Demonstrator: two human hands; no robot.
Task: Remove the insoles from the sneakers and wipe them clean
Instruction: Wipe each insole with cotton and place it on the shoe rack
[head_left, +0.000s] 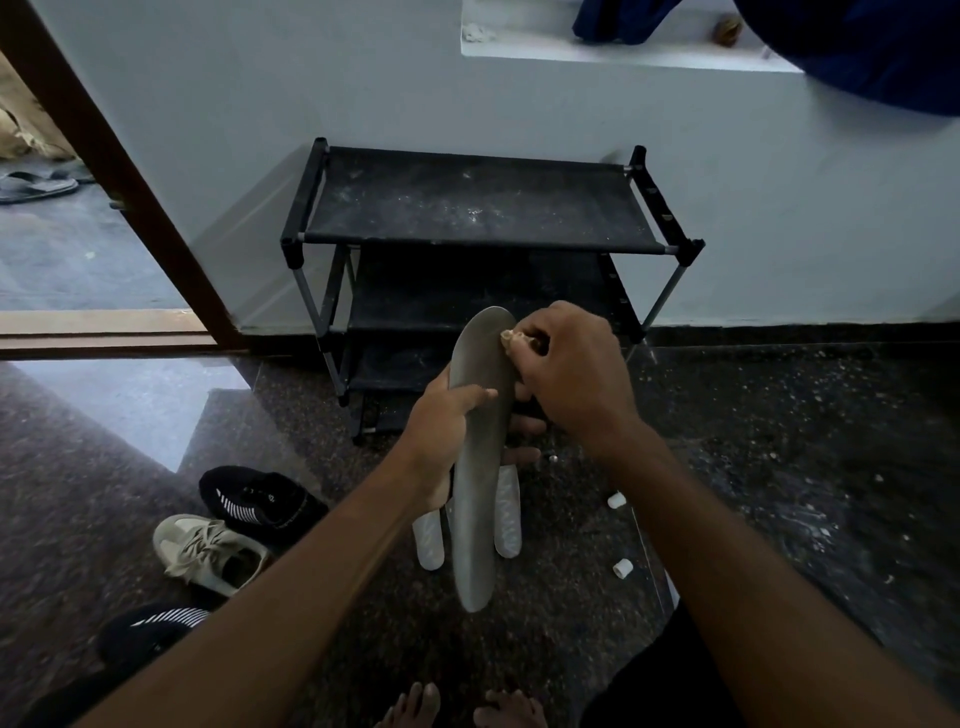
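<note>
A long grey insole (477, 483) is held upright in the middle of the view, toe end up. My left hand (447, 436) grips it around its middle. My right hand (566, 374) is closed on a small beige cloth (511, 339) and presses it against the insole's upper right edge. Two pale insoles (430, 540) (508, 514) lie on the floor behind the held one. A beige sneaker (208, 551) and a black striped sneaker (260, 501) rest on the floor at the left. Another black striped sneaker (150, 631) lies nearer me.
A black three-tier shoe rack (483, 208) stands against the white wall ahead. Two small white caps (616, 500) (622, 568) lie on the dark speckled floor at the right. An open doorway (78, 249) is at the left. My bare toes (457, 706) show at the bottom.
</note>
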